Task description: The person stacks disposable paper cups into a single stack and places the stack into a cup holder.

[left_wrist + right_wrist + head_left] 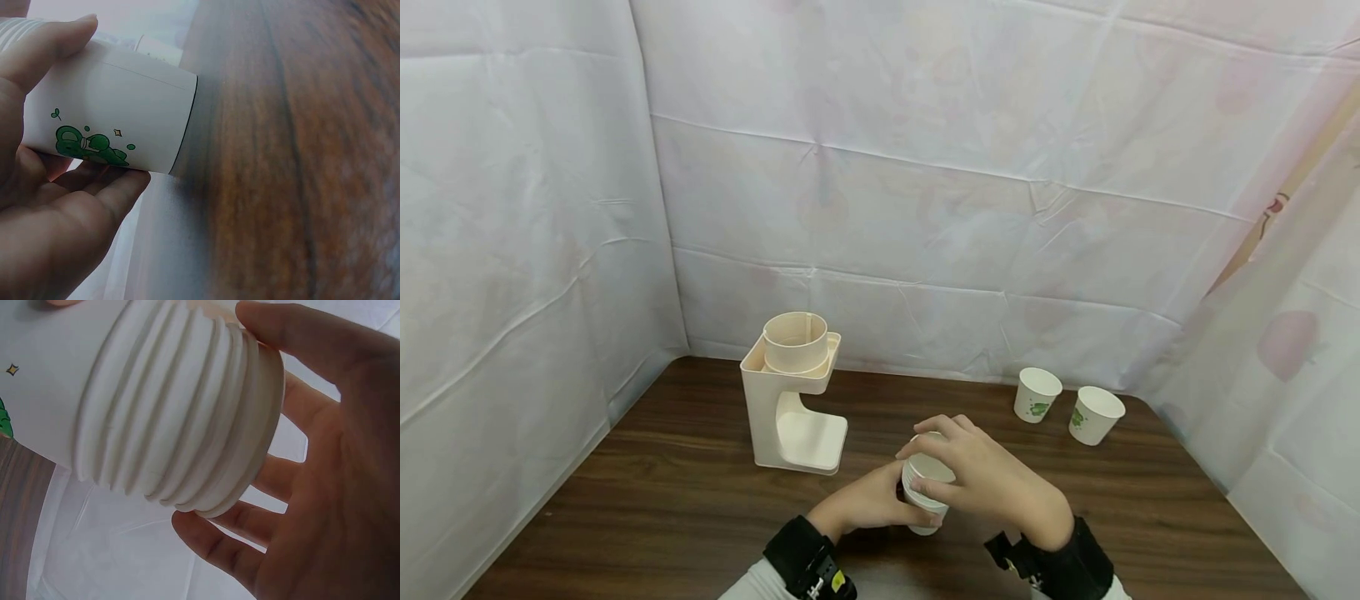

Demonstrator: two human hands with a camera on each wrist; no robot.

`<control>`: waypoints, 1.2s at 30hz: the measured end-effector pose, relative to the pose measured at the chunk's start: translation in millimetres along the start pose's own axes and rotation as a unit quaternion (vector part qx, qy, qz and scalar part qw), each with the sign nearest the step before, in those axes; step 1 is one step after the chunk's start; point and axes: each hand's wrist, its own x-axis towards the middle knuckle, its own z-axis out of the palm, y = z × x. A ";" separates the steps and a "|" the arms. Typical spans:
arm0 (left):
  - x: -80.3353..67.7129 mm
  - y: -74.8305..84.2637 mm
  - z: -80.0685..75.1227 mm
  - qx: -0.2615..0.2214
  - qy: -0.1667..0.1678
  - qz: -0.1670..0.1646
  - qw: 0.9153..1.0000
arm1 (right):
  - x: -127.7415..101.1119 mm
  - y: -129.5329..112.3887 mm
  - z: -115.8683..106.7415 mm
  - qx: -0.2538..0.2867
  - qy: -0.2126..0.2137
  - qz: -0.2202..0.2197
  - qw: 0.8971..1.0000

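Observation:
A stack of nested white paper cups (934,468) is held above the brown table close to the person. My left hand (874,500) grips its lower part, thumb on one side and fingers on the other. In the left wrist view, a green cartoon print marks the bottom cup (125,94). Around the upper rims curls my right hand (981,479), its thumb and fingertips touching opposite sides of the top cup (265,406). Several rims show close together in the right wrist view.
A cream stand (763,417) with a round holder (796,354) on top and a flat lower shelf stands left of the hands. Two single paper cups (1037,393) (1095,415) stand at the back right. White cloth (880,208) walls the table's back and sides.

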 end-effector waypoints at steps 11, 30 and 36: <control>-1.0 -1.3 0.7 -0.008 0.003 -0.008 1.000 | -3.6 1.5 -5.5 0.027 -0.033 0.025 0.999; -0.8 1.6 1.6 0.012 0.030 0.003 0.999 | -14.9 19.8 -26.1 0.026 -0.001 0.061 0.998; -0.4 -0.9 1.9 0.024 0.036 -0.006 0.999 | -22.4 30.8 -36.2 0.031 0.020 0.090 0.995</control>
